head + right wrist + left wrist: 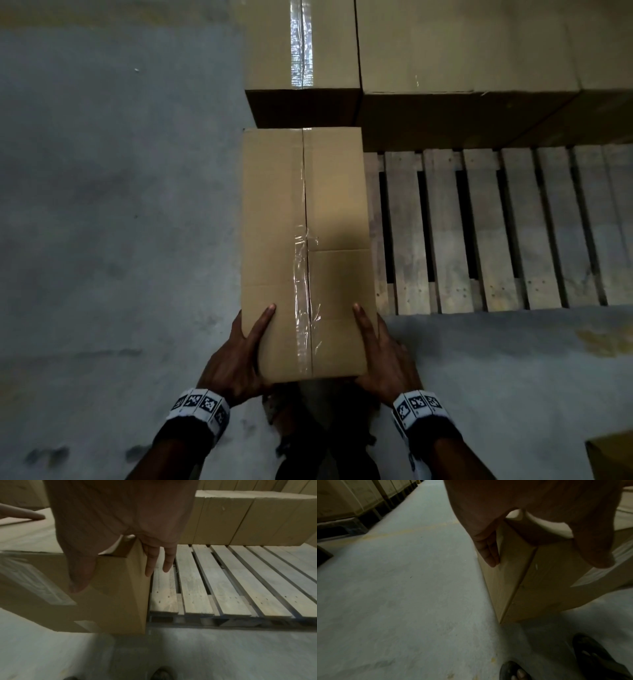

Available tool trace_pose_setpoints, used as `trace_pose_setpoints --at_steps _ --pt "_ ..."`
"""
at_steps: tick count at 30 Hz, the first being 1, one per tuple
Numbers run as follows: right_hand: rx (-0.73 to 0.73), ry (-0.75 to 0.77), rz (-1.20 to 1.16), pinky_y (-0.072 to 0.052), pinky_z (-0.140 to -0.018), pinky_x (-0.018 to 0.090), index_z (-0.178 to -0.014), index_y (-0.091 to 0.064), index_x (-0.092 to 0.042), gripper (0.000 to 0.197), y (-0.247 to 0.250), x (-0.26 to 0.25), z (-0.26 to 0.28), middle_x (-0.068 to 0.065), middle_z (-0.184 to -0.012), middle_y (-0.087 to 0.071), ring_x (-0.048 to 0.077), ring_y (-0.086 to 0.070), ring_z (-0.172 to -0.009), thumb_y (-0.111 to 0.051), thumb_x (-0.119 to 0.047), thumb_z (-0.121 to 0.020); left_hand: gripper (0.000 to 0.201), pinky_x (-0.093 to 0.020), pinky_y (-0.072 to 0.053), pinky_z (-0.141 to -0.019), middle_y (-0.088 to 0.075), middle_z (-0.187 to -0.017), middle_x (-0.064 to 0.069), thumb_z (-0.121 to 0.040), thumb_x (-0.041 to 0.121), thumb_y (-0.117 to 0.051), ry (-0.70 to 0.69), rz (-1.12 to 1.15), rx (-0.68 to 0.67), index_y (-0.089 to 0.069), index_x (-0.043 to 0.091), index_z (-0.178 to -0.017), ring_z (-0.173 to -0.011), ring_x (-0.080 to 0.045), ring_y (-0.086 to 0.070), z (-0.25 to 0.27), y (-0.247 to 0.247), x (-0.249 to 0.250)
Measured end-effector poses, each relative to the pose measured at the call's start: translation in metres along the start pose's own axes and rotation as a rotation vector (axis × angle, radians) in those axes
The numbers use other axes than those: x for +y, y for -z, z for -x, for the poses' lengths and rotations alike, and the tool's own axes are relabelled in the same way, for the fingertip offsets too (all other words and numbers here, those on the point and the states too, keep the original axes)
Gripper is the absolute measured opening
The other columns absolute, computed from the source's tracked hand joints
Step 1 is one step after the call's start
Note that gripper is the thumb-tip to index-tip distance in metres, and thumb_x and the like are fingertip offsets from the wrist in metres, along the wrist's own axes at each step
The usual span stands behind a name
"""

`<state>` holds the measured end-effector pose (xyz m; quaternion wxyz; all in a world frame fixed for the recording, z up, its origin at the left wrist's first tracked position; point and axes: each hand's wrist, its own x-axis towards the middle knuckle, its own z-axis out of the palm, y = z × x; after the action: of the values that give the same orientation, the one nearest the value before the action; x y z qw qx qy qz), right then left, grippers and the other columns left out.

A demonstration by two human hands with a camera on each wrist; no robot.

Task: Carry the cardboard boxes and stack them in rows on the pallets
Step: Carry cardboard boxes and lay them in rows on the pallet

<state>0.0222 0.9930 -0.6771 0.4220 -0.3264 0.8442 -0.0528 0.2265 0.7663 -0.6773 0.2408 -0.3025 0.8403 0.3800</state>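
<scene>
The person holds one long cardboard box (pixel 305 253) out in front, taped seam up, by its near end. The left hand (pixel 236 359) clasps the near left corner: its thumb lies flat on the top face, and the left wrist view shows its fingers (pixel 488 550) pressed down the left side wall. The right hand (pixel 383 353) mirrors it on the near right corner, thumb on top, fingers (pixel 150 559) running down the right side wall. So each grip is clamped on the box, and nearly the whole length of the box reaches forward beyond both hands.

The box hangs over the left edge of the wooden pallet (pixel 479 226); its near end juts out past the pallet's near edge, above the concrete floor (pixel 102 205). Whether its underside touches the slats, I cannot tell. Its far end sits just before a stacked box (pixel 301 51) at the pallet's far left corner, with a row of further boxes (pixel 479 68) running along the far edge to the right. The slats to the right of the held box lie bare. The person's sandalled feet (pixel 597 654) stand on the floor just below the near end.
</scene>
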Motion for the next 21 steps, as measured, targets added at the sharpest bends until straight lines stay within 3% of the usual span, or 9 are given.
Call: trace_pose_setpoints --at_steps 8,21 --pt "0.031 -0.014 0.043 -0.034 -0.115 0.06 -0.149 0.031 -0.055 0.149 0.037 0.003 -0.025 0.011 -0.166 -0.02 0.038 -0.042 -0.142 -0.091 -0.056 -0.062 0.151 -0.049 -0.055 -0.099 -0.003 -0.165 -0.002 -0.048 0.058 -0.096 0.01 0.022 0.009 0.015 0.063 -0.151 -0.13 -0.039 -0.052 -0.032 0.017 0.017" --pt "0.068 -0.011 0.039 -0.031 -0.117 0.064 -0.148 0.03 -0.057 0.155 0.058 -0.007 -0.056 0.016 -0.168 -0.015 0.042 -0.041 -0.143 -0.097 -0.045 -0.06 0.156 -0.054 -0.054 -0.099 -0.01 -0.165 -0.007 -0.044 0.054 -0.1 0.078 -0.014 0.026 0.016 0.068 -0.147 -0.132 -0.043 -0.049 -0.061 0.046 0.024"
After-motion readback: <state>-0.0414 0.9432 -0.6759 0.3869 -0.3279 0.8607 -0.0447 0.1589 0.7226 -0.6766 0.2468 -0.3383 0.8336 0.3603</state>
